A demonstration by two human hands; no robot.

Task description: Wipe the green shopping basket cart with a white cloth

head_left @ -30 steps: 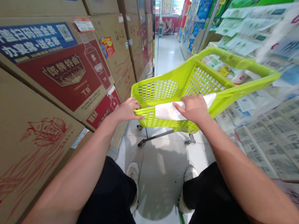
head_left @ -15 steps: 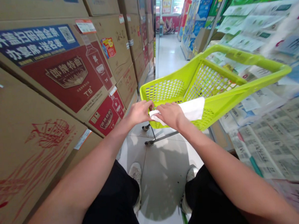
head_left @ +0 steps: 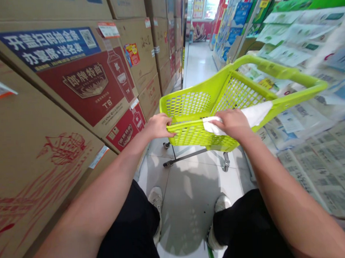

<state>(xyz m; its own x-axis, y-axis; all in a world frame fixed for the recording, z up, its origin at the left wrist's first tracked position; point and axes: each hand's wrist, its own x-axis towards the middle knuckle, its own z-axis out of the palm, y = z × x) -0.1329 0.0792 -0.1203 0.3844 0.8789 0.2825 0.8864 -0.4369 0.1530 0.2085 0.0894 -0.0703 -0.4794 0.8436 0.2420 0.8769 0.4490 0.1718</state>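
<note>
A lime-green plastic shopping cart [head_left: 188, 101] with perforated basket walls stands in front of me, its handle to the far right. My left hand [head_left: 159, 126] is closed around the near left corner of the basket's rim. Along the near top edge, my right hand [head_left: 232, 122] presses a white cloth [head_left: 257, 113] over the rim, fingers wrapped round it. One end of the cloth shows left of the fingers, and the rest spreads to the right along the edge. The right palm hides the cloth's middle.
Stacked cardboard cartons [head_left: 86, 87] line the left side close by. Packs of tissue [head_left: 303, 33] fill the right side. A pale tiled floor [head_left: 198, 66] runs ahead between shelves. My shoes are below the cart, near its wheels [head_left: 225, 162].
My right hand has slid to the right along the basket rim with the white cloth, away from my left hand. The left hand stays at the corner.
</note>
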